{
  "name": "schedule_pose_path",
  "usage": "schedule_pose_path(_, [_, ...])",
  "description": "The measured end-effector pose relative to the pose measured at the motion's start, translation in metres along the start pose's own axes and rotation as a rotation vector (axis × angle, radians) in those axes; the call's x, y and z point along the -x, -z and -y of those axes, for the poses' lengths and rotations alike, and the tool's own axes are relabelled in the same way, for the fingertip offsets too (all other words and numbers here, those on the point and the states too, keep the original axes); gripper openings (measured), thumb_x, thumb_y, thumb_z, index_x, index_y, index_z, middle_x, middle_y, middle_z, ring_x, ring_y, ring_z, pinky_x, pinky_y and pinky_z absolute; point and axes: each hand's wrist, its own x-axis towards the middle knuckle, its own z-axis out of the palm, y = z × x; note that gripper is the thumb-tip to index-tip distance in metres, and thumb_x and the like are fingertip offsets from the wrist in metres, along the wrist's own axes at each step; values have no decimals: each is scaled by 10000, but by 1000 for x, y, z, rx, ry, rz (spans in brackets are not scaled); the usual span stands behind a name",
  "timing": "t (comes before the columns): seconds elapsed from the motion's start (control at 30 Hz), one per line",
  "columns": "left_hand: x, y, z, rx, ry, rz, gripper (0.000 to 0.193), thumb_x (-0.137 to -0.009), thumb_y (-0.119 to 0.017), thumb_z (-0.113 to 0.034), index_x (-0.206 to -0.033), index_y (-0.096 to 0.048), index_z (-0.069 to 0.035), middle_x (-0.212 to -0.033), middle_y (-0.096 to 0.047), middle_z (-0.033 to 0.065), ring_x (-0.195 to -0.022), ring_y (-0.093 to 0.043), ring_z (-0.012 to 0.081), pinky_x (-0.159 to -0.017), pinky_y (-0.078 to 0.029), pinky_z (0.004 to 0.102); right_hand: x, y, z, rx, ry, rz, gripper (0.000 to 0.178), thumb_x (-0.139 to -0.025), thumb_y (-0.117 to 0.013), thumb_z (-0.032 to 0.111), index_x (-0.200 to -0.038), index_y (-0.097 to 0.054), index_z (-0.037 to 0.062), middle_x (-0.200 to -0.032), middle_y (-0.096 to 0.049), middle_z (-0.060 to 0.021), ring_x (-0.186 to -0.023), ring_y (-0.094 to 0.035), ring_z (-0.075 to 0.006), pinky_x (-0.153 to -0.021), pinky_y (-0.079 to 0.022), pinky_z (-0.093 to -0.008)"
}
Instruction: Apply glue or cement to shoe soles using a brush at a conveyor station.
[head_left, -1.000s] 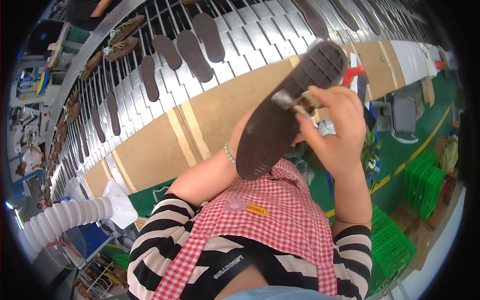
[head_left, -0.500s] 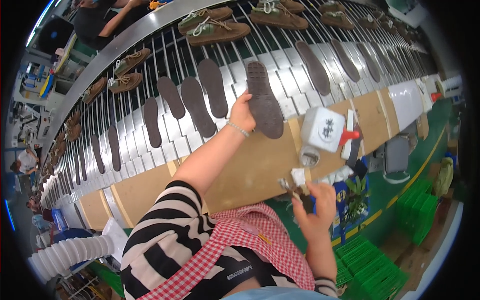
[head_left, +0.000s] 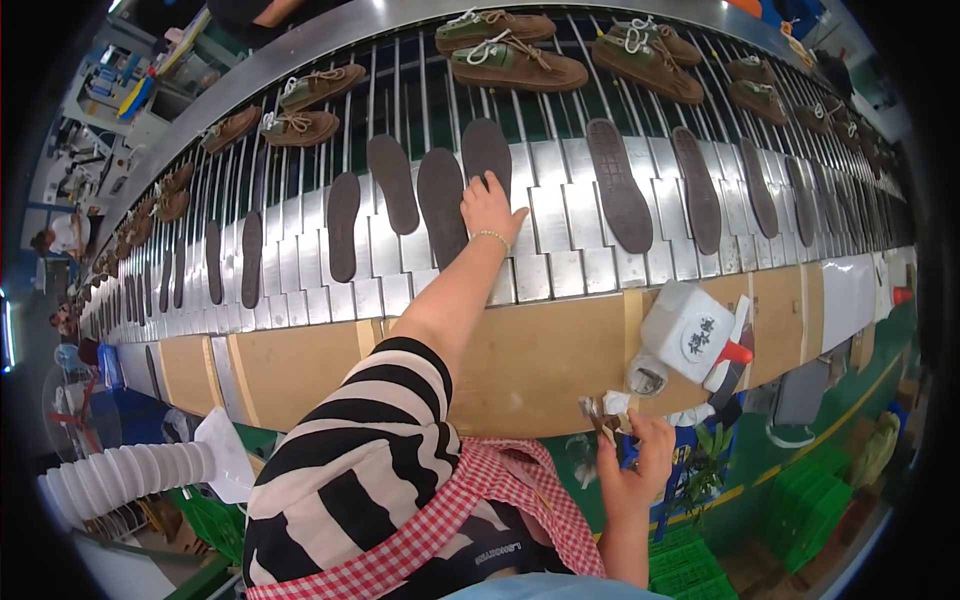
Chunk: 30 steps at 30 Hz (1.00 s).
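My left hand (head_left: 490,212) reaches across the conveyor, its thumb and fingers apart, and the fingertips rest on the lower part of a dark brown shoe sole (head_left: 487,145). Just left of it lies another sole (head_left: 441,205), partly hidden by my wrist. To the right, a sole with a ridged pattern (head_left: 618,185) lies on the metal slats. Near the bench edge my right hand (head_left: 640,458) is closed on a small brown and metallic-looking tool (head_left: 603,418), too blurred to name. A crumpled white piece (head_left: 617,402) is beside that tool.
Brown and green lace-up shoes (head_left: 517,65) stand along the conveyor's far side. A white plastic bottle with a red spout (head_left: 688,330) and a small jar (head_left: 647,376) sit on the cardboard-covered ledge (head_left: 530,370). Green crates (head_left: 808,508) stand lower right; a white flexible duct (head_left: 130,480) is lower left.
My left hand has let go of the ridged sole, which now lies on the slats, and has moved to the sole left of it. My right hand keeps its tool. The view has shifted.
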Motion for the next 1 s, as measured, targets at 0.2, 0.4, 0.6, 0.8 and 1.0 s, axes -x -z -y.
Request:
schedule_pose_path(0.2, [-25, 0, 5, -347, -35, 288, 669, -865, -673, -218, -1419, -402, 40, -1346, -536, 260, -1183, -556, 427, -945, -530, 481, 13, 22, -20, 127, -96, -93, 482, -699, -794, 48, -1161, -659, 21, -1039, -658, -137, -1019, -600, -358, -896, -482, -435])
schedule_pose_path(0.4, [-45, 46, 70, 803, 172, 278, 405, -835, -502, -9, -1239, -530, 8, -1105, -673, 251, -1079, -665, 408, -931, -548, 486, 14, 36, -78, 470, 1, -174, 412, -769, -773, 95, -1165, -666, 58, -1094, -665, -138, -1099, -581, -364, -975, -440, -473])
schedule_pose_path(0.6, [75, 170, 38, 2103, 131, 610, 680, -823, -473, 48, -1488, -350, -25, -1487, -432, 256, -1238, -572, 358, -1051, -497, 494, 4, 8, -114, 508, -35, -148, 398, -769, -798, 161, -1143, -688, 82, -1070, -691, -83, -1127, -584, -300, -945, -425, -441])
schedule_pose_path(0.8, [145, 215, 68, 2634, -8, 1047, 696, -999, -531, -285, -1595, -221, -104, -1621, -225, 225, -1326, -494, 376, -1114, -442, 544, -6, -24, -127, 534, 43, -96, 405, -766, -803, 191, -1142, -693, 90, -1023, -689, -82, -1090, -586, -299, -941, -424, -456])
schedule_pose_path(1.0, [204, 225, 80, 2436, 327, 855, 631, -1059, -328, -490, -1542, -346, -85, -1569, -356, 209, -1133, -623, 359, -973, -540, 549, 0, -32, -135, 572, 54, -58, 426, -752, -810, 201, -1143, -692, 81, -992, -684, -98, -1075, -589, -313, -922, -441, -466])
